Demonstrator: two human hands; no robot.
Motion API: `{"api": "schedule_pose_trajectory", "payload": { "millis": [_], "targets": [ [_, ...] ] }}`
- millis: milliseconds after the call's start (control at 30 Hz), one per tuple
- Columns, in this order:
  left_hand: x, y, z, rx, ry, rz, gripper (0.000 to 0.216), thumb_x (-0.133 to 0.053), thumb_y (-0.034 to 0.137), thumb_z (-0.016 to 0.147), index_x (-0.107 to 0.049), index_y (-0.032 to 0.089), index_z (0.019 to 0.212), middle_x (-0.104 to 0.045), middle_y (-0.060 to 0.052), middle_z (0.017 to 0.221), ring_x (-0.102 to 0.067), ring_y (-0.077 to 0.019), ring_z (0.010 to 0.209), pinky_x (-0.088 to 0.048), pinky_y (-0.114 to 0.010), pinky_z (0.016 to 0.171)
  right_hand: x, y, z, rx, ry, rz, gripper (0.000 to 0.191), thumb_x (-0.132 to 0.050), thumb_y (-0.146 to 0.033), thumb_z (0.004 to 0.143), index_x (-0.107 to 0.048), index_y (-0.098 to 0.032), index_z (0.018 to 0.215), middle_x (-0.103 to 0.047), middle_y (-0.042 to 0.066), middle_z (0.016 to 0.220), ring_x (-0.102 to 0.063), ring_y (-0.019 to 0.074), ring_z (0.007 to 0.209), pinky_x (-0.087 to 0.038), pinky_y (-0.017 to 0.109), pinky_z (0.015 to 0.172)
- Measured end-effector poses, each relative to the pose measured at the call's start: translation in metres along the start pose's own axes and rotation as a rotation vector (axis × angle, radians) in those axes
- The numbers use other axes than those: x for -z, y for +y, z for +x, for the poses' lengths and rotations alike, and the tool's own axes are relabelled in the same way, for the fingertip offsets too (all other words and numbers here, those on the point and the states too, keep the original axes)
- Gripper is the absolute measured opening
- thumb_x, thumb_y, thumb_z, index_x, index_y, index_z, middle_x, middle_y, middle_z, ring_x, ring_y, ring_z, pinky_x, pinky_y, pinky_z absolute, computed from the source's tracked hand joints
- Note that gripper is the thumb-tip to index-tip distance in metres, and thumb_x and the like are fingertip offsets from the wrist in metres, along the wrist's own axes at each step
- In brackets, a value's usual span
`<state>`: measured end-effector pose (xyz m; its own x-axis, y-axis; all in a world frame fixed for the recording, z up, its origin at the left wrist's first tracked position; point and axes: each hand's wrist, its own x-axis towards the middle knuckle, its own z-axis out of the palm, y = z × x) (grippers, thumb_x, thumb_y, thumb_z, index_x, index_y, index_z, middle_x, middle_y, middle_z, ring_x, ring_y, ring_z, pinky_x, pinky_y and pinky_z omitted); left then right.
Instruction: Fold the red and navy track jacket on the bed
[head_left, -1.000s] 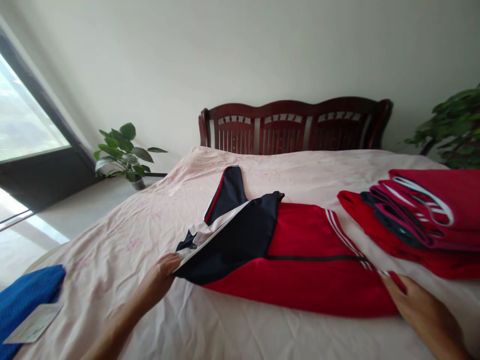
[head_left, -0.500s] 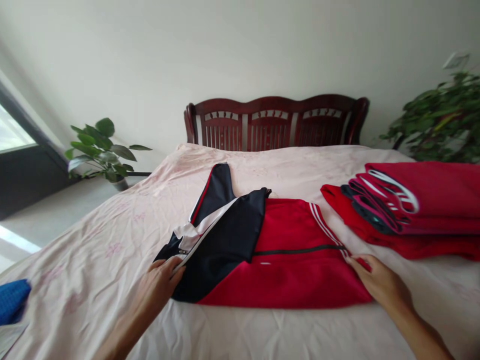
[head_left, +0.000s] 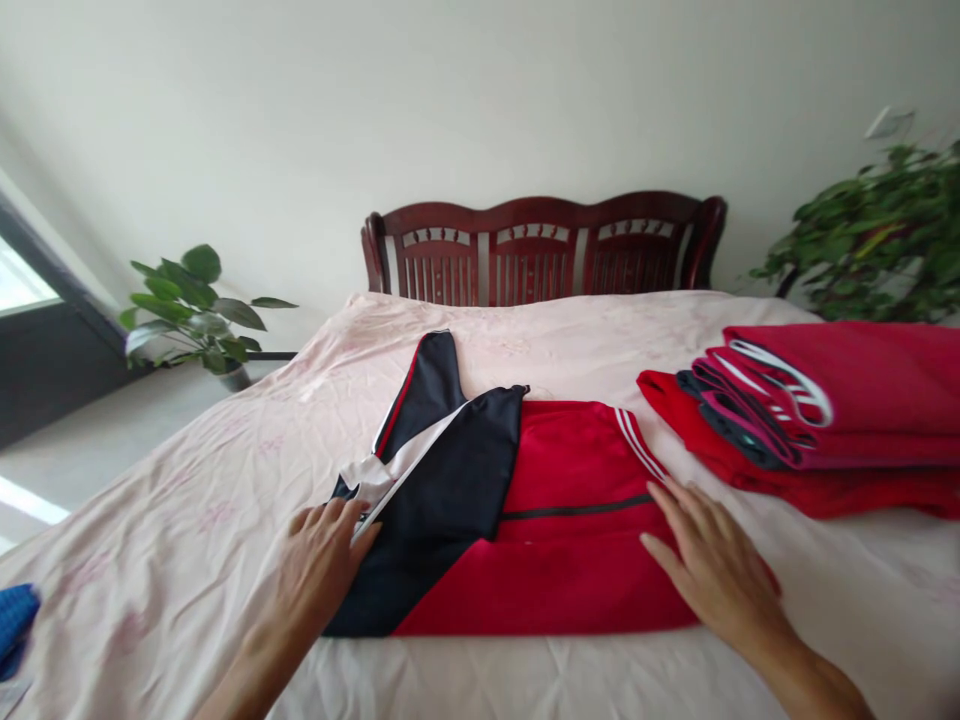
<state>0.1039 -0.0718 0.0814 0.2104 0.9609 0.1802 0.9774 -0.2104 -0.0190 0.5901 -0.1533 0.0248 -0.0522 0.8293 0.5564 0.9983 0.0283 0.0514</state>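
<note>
A red and dark blue jacket [head_left: 525, 520] is spread flat on the bed [head_left: 225, 520], between the two hands. Its dark blue edge is touched by the left hand [head_left: 322, 560], with the fingers loose and nothing gripped. The red side is pressed by the right hand [head_left: 712, 570], laid open and flat. A pile of folded red clothes [head_left: 840, 410] is seen beyond the right hand.

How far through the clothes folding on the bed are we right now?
Done: a stack of folded red garments lies at the right of the bed. In hand: a red and navy jacket is spread flat, the left hand on its navy end and the right hand pressing the red end. Left: this jacket's sleeve sticks out unfolded.
</note>
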Motion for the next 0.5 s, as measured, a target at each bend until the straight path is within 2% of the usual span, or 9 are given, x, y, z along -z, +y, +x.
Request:
{"api": "schedule_pose_trajectory", "payload": {
  "millis": [67, 133, 200, 300, 400, 500],
  "targets": [
    [-0.006, 0.017, 0.025, 0.011, -0.025, -0.082, 0.036, -0.048, 0.040, 0.098, -0.057, 0.023, 0.129, -0.065, -0.010, 0.125, -0.063, -0.0265, 0.112, -0.043, -0.038, 0.096, -0.015, -0.017, -0.008, 0.106, -0.016, 0.024, 0.055, -0.040, -0.047, 0.096, -0.049, -0.020, 0.143, -0.052, 0.013, 0.147, -0.045, 0.0310, 0.137, -0.037, 0.052, 0.110],
    [-0.016, 0.032, 0.050, 0.053, -0.111, -0.143, 0.045, -0.051, 0.038, 0.097, -0.050, 0.020, 0.138, -0.058, -0.013, 0.137, -0.059, -0.0259, 0.120, -0.044, -0.034, 0.095, -0.029, -0.025, -0.018, 0.145, -0.039, 0.035, 0.053, -0.038, -0.044, 0.097, -0.048, -0.022, 0.144, -0.053, 0.011, 0.147, -0.047, 0.0291, 0.135, -0.038, 0.051, 0.110],
    [-0.024, 0.043, 0.075, 0.105, -0.194, -0.165, 0.053, -0.058, 0.037, 0.093, -0.048, 0.017, 0.140, -0.057, -0.016, 0.137, -0.060, -0.0284, 0.119, -0.046, -0.035, 0.091, -0.038, -0.025, -0.025, 0.133, -0.057, 0.047, 0.054, -0.040, -0.045, 0.097, -0.047, -0.023, 0.145, -0.052, 0.010, 0.148, -0.048, 0.0278, 0.136, -0.037, 0.051, 0.112],
    [-0.027, 0.053, 0.102, 0.138, -0.243, -0.180, 0.044, -0.064, 0.033, 0.087, -0.060, 0.015, 0.127, -0.066, -0.017, 0.121, -0.066, -0.0315, 0.107, -0.049, -0.035, 0.080, -0.040, -0.022, -0.028, 0.101, -0.054, 0.075, 0.055, -0.042, -0.046, 0.096, -0.046, -0.024, 0.147, -0.052, 0.008, 0.148, -0.047, 0.0266, 0.136, -0.036, 0.050, 0.113],
    [-0.015, 0.064, 0.109, 0.104, -0.222, -0.216, 0.027, -0.057, 0.025, 0.089, -0.067, 0.019, 0.114, -0.071, -0.011, 0.108, -0.068, -0.0274, 0.101, -0.049, -0.031, 0.077, -0.039, -0.021, -0.028, 0.058, -0.061, 0.112, 0.054, -0.043, -0.047, 0.096, -0.049, -0.024, 0.145, -0.053, 0.008, 0.147, -0.048, 0.0270, 0.136, -0.037, 0.052, 0.113],
    [-0.001, 0.090, 0.085, -0.022, -0.128, -0.263, 0.031, -0.046, 0.025, 0.097, -0.062, 0.026, 0.123, -0.067, -0.005, 0.116, -0.065, -0.0203, 0.105, -0.046, -0.028, 0.083, -0.037, -0.021, -0.022, -0.022, -0.124, 0.216, 0.054, -0.046, -0.052, 0.093, -0.056, -0.024, 0.138, -0.056, 0.009, 0.144, -0.051, 0.0300, 0.133, -0.038, 0.057, 0.112]
  ]
}}
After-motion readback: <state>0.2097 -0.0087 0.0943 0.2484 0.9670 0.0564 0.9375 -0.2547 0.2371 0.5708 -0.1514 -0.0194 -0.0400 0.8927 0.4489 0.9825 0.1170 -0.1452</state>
